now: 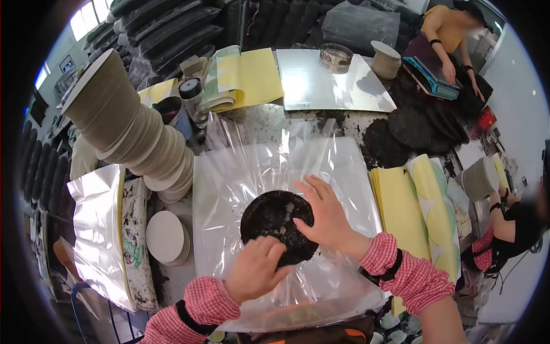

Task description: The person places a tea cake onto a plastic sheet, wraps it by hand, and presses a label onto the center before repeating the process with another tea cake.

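A dark, rough-surfaced round cake lies flat on crinkled clear plastic film, with pale flecks and patches on its top. My left hand is at the cake's lower left edge, its fingers bent onto the dark surface and the thumb held apart. At the right rim is my right hand, fingers spread and thumb reaching over the cake. Neither hand is clearly closed around anything. Beneath the film is a pale, flat sheet or board; the cake hides the film under it.
Tall, leaning stacks of round grey discs stand at the left, near a shorter stack. Yellow sheets lie at the right. Behind are a metal plate, a lidded jar and dark round cakes. Two other people work at the right.
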`<action>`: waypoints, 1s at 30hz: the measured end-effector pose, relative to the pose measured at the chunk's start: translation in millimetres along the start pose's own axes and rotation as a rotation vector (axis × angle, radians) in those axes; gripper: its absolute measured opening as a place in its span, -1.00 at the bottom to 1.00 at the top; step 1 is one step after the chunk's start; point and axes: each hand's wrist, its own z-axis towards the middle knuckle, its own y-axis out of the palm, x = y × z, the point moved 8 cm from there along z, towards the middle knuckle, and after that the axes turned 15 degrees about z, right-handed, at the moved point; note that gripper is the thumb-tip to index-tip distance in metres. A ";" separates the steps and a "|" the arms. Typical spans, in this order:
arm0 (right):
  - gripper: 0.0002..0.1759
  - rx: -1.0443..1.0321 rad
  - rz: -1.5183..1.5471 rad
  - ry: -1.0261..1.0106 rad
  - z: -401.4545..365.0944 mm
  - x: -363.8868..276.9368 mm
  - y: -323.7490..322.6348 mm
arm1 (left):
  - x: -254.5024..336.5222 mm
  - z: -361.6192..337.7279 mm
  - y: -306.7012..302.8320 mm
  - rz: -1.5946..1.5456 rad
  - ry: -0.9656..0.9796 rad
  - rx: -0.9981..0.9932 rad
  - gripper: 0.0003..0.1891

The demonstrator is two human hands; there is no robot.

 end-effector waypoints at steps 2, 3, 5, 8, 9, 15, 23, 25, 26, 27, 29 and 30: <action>-0.18 -0.057 -0.216 0.090 -9.3 17.6 27.0 | 11.1 -3.5 25.7 0.051 0.029 -0.126 -0.80; -0.15 -0.115 -0.436 0.162 -10.6 30.3 44.9 | 6.0 2.7 42.4 0.166 -0.012 -0.217 -0.78; -0.22 -0.128 -0.611 0.189 -15.6 36.1 68.0 | 0.4 9.5 74.8 0.299 -0.087 -0.358 -0.70; -0.24 -0.093 -0.723 0.131 -3.6 31.6 65.7 | -4.9 13.7 71.3 0.254 -0.135 -0.371 -0.68; -0.24 -0.076 -0.723 0.115 -6.6 26.1 57.2 | -1.0 9.8 63.9 0.192 -0.069 -0.309 -0.67; -0.21 0.247 -0.258 0.087 -83.1 -4.1 -86.8 | -69.6 -94.1 -47.2 0.038 -0.554 0.395 -0.70; -0.30 0.036 0.889 0.705 -115.0 16.4 -128.5 | -114.5 -112.7 -47.4 -0.939 -0.557 0.079 -0.86; -0.31 0.310 0.875 0.603 -111.4 52.1 -162.6 | -131.6 -114.4 -44.7 -1.311 -0.476 0.413 -0.90; -0.33 0.575 0.847 0.486 -111.3 72.0 -181.2 | -149.9 -133.4 -22.1 -0.676 -0.576 0.309 -0.89; -0.33 0.584 0.855 0.465 -118.4 91.9 -165.1 | -162.9 -149.6 0.5 -0.036 -0.637 0.204 -0.87; -0.30 0.187 0.227 0.513 -136.2 120.1 -107.3 | -163.0 -157.9 64.3 -0.879 -0.877 0.371 -0.73; -0.26 0.119 0.252 0.543 -135.2 111.9 -79.6 | -139.4 -143.4 72.0 -0.973 -0.883 0.551 -0.66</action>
